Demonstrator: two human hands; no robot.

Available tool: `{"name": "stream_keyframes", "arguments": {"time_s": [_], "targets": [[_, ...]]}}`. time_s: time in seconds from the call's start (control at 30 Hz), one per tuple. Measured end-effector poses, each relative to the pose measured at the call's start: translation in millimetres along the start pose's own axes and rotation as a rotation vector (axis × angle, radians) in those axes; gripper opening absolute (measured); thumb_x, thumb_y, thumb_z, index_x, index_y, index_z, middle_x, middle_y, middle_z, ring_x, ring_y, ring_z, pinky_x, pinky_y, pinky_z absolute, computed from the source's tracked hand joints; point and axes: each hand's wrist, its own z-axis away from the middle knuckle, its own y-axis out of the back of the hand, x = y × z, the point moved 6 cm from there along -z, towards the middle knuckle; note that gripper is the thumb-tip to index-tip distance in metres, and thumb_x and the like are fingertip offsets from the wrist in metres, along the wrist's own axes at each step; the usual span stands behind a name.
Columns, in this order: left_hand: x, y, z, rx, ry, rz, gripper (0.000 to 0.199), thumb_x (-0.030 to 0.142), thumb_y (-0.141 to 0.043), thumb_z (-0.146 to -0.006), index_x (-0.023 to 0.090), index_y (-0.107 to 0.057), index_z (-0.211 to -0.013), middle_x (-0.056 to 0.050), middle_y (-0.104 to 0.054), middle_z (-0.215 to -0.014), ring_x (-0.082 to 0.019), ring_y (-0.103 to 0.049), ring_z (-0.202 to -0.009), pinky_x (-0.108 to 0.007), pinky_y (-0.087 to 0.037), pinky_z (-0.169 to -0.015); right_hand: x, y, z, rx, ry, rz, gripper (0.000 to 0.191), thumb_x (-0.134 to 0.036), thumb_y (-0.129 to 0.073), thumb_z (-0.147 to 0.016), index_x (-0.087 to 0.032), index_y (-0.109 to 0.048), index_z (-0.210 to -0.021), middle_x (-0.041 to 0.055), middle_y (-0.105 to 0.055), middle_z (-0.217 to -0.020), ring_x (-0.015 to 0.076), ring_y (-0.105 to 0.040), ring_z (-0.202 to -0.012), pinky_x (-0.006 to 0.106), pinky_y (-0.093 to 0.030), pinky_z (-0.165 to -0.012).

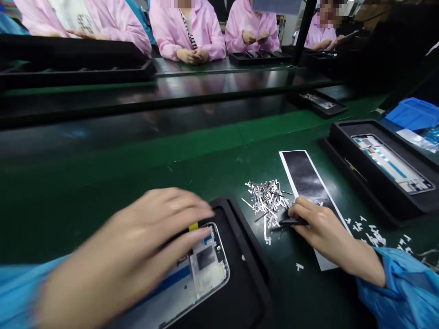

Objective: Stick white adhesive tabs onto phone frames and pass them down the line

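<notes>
A phone frame (209, 278) lies in a black foam tray (240, 292) at the lower middle. Over its upper left part is my left hand (147, 246), blurred, thumb and fingers apart and nothing seen between them. My right hand (322, 228) pinches a thin dark tool (291, 222), probably tweezers, its tip at a pile of small silver and white pieces (267, 196). Beneath the right hand runs a long dark sheet with a white border (305, 173), partly covered by the hand.
Another phone frame (391, 162) rests in a raised black foam tray (370, 192) at right. Small white scraps (373, 235) lie by my right wrist. A blue bin (413, 114) stands at far right. Beyond the green table (206, 160), people in pink sit near more black trays (318, 103).
</notes>
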Motion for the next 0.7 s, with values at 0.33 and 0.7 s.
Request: {"name": "stream_keyframes", "arguments": {"time_s": [0.33, 0.7], "targets": [[58, -98.3, -94, -0.383, -0.074, -0.321, 0.014, 0.010, -0.052, -0.078, 0.014, -0.061, -0.069, -0.007, -0.065, -0.080, -0.023, -0.057, -0.082, -0.037, -0.040, -0.075, -3, 17, 4, 0.144, 0.089, -0.080, 0.022, -0.002, -0.036, -0.077, -0.019, -0.049, -0.079, 0.0006, -0.051, -0.069, 0.0136, -0.052, -0.059, 0.024, -0.039, -0.051], [51, -65.1, -94, -0.322, 0.277, 0.346, 0.017, 0.011, -0.049, -0.076, 0.018, -0.056, -0.063, 0.004, -0.054, -0.056, -0.011, -0.049, -0.054, -0.021, -0.038, -0.053, -18, 29, 6, 0.270, 0.017, -0.404, 0.018, -0.007, -0.044, -0.091, -0.021, -0.053, -0.096, -0.0013, -0.053, -0.081, 0.0094, -0.053, -0.071, 0.019, -0.041, -0.062]]}}
